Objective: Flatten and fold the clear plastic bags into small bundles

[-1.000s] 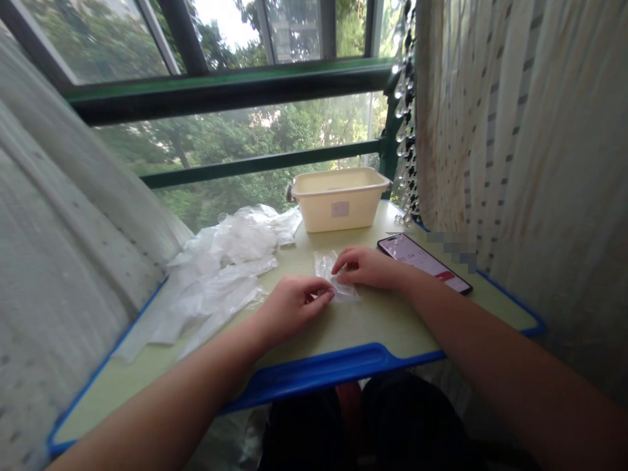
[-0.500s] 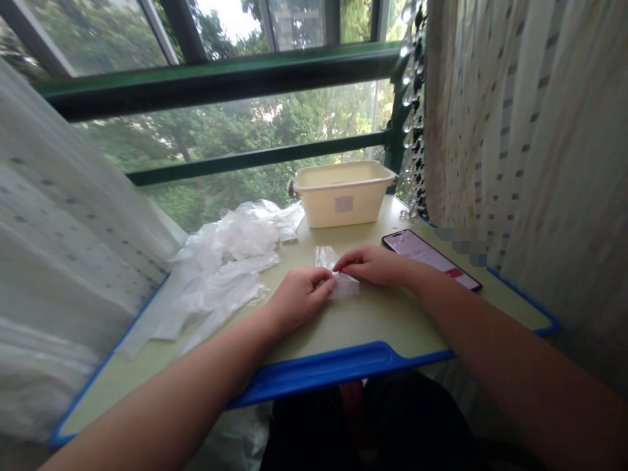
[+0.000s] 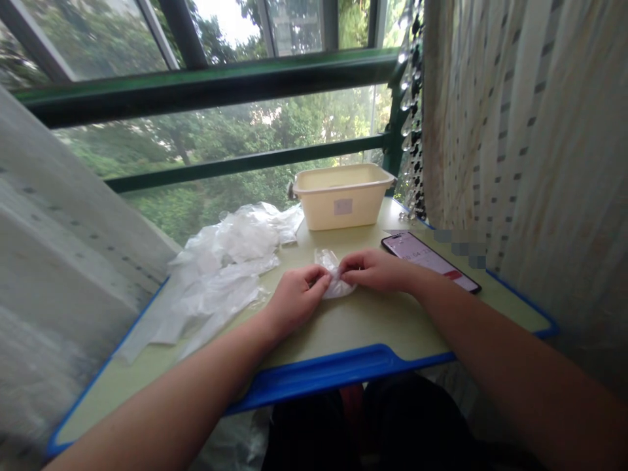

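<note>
A small clear plastic bag (image 3: 337, 286) lies crumpled on the table between my two hands. My left hand (image 3: 301, 292) pinches its left side with thumb and fingertips. From the right, my right hand (image 3: 375, 269) has its fingers closed on the bag's other side. Part of the bag is hidden under the fingertips. A loose heap of similar clear plastic bags (image 3: 220, 261) spreads over the table to the left of my left hand.
A cream plastic tub (image 3: 343, 212) with a small label stands at the back of the pale, blue-edged table (image 3: 353, 333). On the right a phone (image 3: 432, 261) lies screen up, close to my right forearm. Curtains hang on both sides, and a green railing (image 3: 255, 160) runs behind.
The bag between my hands is more bunched and its near end has been drawn in. My right hand has shifted slightly down and right; the view has tilted a little.
</note>
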Demonstrator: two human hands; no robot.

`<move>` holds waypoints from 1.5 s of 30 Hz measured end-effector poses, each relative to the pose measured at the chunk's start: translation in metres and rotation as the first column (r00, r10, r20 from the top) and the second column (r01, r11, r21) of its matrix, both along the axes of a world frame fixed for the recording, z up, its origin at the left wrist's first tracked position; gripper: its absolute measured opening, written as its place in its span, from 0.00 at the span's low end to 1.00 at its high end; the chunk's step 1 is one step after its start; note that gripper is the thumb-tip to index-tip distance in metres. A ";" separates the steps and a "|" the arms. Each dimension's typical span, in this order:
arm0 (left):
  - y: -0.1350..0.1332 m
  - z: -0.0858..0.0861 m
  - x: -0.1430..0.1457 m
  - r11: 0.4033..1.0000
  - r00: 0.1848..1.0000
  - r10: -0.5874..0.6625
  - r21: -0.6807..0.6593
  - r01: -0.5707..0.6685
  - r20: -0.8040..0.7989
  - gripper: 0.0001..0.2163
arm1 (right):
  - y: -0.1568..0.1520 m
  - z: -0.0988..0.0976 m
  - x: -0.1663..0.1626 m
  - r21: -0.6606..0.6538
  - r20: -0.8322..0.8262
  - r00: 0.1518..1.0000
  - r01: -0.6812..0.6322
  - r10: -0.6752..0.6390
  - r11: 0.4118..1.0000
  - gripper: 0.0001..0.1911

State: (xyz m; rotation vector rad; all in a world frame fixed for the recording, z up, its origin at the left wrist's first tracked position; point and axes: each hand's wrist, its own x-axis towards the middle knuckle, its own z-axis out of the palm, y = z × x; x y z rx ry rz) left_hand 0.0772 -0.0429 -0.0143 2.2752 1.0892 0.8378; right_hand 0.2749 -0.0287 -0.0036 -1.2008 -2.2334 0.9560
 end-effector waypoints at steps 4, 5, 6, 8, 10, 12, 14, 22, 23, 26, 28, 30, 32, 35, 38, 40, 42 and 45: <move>0.001 0.004 -0.003 0.993 0.998 0.061 0.102 -0.059 -0.017 0.14 | -0.001 0.000 0.000 -0.060 0.006 1.000 -0.015 0.015 0.998 0.11; 0.003 0.004 -0.005 0.988 0.997 0.075 0.138 -0.071 -0.028 0.15 | -0.002 0.000 0.000 -0.082 0.012 0.999 -0.031 0.032 0.996 0.11; 0.005 0.004 -0.006 0.983 0.996 0.073 0.172 -0.063 -0.052 0.15 | -0.003 0.002 0.000 -0.105 0.015 0.999 -0.049 0.051 0.993 0.10; 0.010 0.002 -0.008 0.975 0.989 0.011 0.220 0.021 -0.145 0.15 | -0.004 0.004 0.001 -0.149 0.012 0.996 -0.085 0.088 0.985 0.10; 0.014 0.001 -0.009 0.963 0.963 -0.080 0.230 0.141 -0.257 0.14 | -0.006 0.006 0.001 -0.179 0.010 0.994 -0.105 0.109 0.978 0.10; 0.014 0.000 -0.008 0.952 0.936 -0.142 0.216 0.219 -0.321 0.14 | -0.006 0.007 0.000 -0.172 0.019 0.995 -0.097 0.102 0.980 0.10; 0.013 0.002 -0.007 0.946 0.926 -0.169 0.208 0.248 -0.336 0.15 | -0.006 0.007 -0.001 -0.135 0.029 0.997 -0.065 0.070 0.989 0.11; 0.010 0.003 -0.006 0.984 0.974 -0.068 0.147 0.101 -0.217 0.20 | 0.001 0.001 -0.009 0.243 -0.030 0.993 0.114 -0.110 0.963 0.08; 0.011 0.002 -0.006 0.986 0.978 -0.046 0.146 0.077 -0.206 0.19 | 0.002 -0.001 -0.010 0.270 -0.029 0.992 0.126 -0.122 0.955 0.08; 0.012 0.000 -0.005 0.990 0.986 0.015 0.143 0.009 -0.165 0.18 | 0.005 -0.004 -0.013 0.241 0.042 0.989 0.127 -0.141 0.962 0.09; 0.014 -0.002 -0.005 0.984 0.990 0.039 0.178 -0.015 -0.132 0.18 | 0.007 -0.007 -0.014 0.214 0.077 0.988 0.112 -0.131 0.970 0.09; 0.015 -0.002 -0.004 0.970 0.992 0.060 0.241 -0.032 -0.109 0.16 | 0.009 -0.010 -0.015 0.215 0.059 0.989 0.119 -0.135 0.969 0.09; 0.017 -0.004 -0.005 0.959 0.990 0.091 0.276 -0.059 -0.104 0.16 | 0.011 -0.011 -0.016 0.224 0.033 0.988 0.143 -0.154 0.964 0.10; 0.020 -0.007 -0.005 0.961 0.981 0.149 0.253 -0.113 -0.128 0.19 | 0.012 -0.011 -0.018 0.230 0.018 0.984 0.166 -0.175 0.959 0.10; 0.022 -0.009 -0.005 0.968 0.974 0.164 0.218 -0.128 -0.155 0.20 | 0.015 -0.011 -0.020 0.263 -0.019 0.983 0.183 -0.184 0.947 0.10; 0.023 -0.009 -0.005 0.970 0.974 0.161 0.205 -0.127 -0.160 0.19 | 0.017 -0.011 -0.022 0.291 -0.051 0.978 0.208 -0.202 0.934 0.09; 0.022 -0.008 -0.004 0.974 0.976 0.151 0.192 -0.120 -0.158 0.17 | 0.020 -0.012 -0.025 0.323 -0.070 0.970 0.244 -0.234 0.915 0.09; 0.021 -0.005 -0.004 0.987 0.988 0.112 0.123 -0.099 -0.109 0.15 | 0.022 -0.012 -0.028 0.373 -0.103 0.950 0.310 -0.293 0.874 0.07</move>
